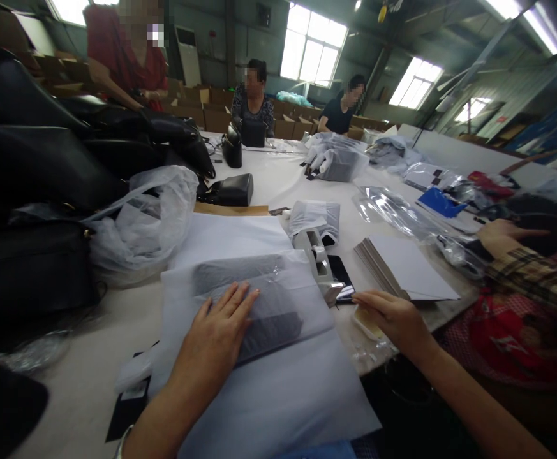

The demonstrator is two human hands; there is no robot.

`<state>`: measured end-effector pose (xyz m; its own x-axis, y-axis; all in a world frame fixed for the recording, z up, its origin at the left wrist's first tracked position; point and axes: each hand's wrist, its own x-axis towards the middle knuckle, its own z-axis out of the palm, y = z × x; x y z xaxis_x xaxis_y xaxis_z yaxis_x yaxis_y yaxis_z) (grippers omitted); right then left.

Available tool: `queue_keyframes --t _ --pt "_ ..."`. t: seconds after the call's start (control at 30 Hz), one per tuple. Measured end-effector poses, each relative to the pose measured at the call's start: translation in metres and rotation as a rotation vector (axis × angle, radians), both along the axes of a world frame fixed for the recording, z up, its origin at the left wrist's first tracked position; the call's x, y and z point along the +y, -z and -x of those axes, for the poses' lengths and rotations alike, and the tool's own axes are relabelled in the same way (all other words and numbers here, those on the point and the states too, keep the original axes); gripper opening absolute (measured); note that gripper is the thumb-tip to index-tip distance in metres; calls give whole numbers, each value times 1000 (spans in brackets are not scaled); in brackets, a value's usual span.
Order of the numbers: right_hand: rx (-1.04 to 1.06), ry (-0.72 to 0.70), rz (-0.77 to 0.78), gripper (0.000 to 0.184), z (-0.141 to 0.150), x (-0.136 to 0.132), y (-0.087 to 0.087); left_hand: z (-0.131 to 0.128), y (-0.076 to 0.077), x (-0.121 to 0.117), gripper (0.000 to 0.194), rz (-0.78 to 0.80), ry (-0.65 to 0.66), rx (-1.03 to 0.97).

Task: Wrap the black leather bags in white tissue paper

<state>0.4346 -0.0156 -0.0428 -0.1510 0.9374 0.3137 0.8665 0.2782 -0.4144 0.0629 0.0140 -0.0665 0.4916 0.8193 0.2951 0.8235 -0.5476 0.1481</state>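
My left hand (221, 328) lies flat with its fingers spread, pressing on a sheet of translucent white wrapping paper (263, 398). Beneath the folded paper shows a dark, flat-sided item (273, 325), its exact kind veiled. My right hand (395, 319) is closed in a pinch just right of the cutting end of a grey tape dispenser (315, 258). Whatever its fingertips hold is too small to make out. Beside the dispenser lies a dark phone (340, 271). Under the right hand sits a small dish with something yellowish (367, 325).
Black leather bags (24, 274) are heaped at the left beside a clear plastic bag (139, 223). White-topped boards (409, 264) are stacked at the right. A co-worker's hand (508, 236) reaches in from the right edge. Several people stand or sit around the table.
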Motion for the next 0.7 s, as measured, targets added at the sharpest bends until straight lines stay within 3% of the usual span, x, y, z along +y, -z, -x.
queue_keyframes --t 0.13,0.3,0.5,0.7 --pt "-192 -293 -86 19 24 20 -39 12 -4 9 70 20 -45 -55" --pt "-165 -653 18 14 93 63 -69 28 -14 22 59 60 -132 -107" --pt "-202 -937 147 23 179 123 -70 48 -24 46 70 164 -94 -212" --pt "-521 -976 190 21 233 160 -60 64 -24 64 82 197 -13 -312"
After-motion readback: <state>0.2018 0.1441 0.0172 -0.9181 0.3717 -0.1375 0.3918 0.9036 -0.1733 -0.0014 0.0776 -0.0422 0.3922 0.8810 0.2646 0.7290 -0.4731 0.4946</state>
